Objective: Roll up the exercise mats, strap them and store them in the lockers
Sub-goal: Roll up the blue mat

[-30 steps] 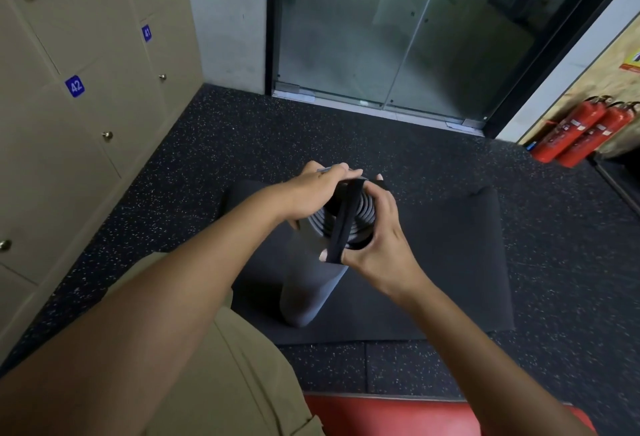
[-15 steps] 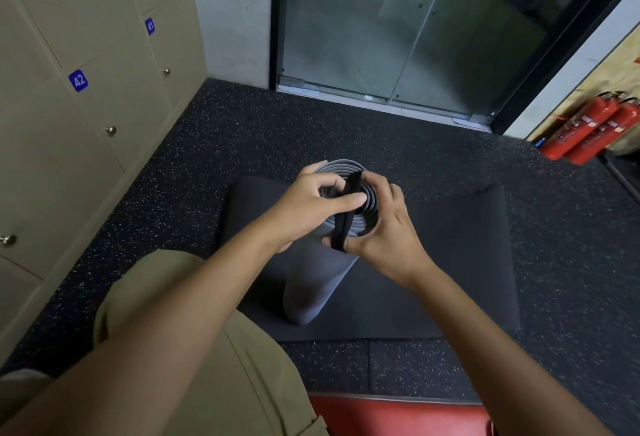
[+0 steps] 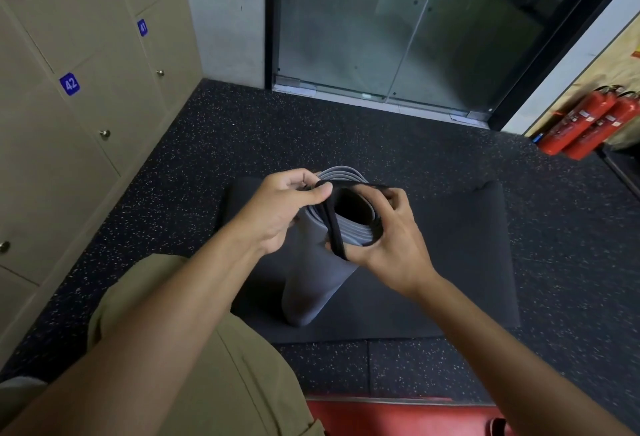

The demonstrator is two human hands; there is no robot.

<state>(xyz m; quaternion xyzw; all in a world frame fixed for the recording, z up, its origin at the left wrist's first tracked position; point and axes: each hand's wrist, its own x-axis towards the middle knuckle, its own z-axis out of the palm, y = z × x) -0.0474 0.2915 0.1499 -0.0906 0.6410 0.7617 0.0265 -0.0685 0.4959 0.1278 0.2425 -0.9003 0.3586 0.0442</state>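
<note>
Rolled mat [image 3: 313,283] — grey, spiral-ended, foamy

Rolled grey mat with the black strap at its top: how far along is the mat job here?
Done: the rolled grey mat stands on end on the flat black mat. In hand: the left hand and right hand each pinch the black strap, held open over the roll's top end, not yet around it. Left: strapping, rolling the flat mat, storing both in the lockers, whose visible doors are closed.

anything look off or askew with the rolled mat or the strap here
Nothing is damaged. The rolled mat stands tilted on end on a flat mat, while the left hand and right hand stretch the strap open over its top end.
</note>
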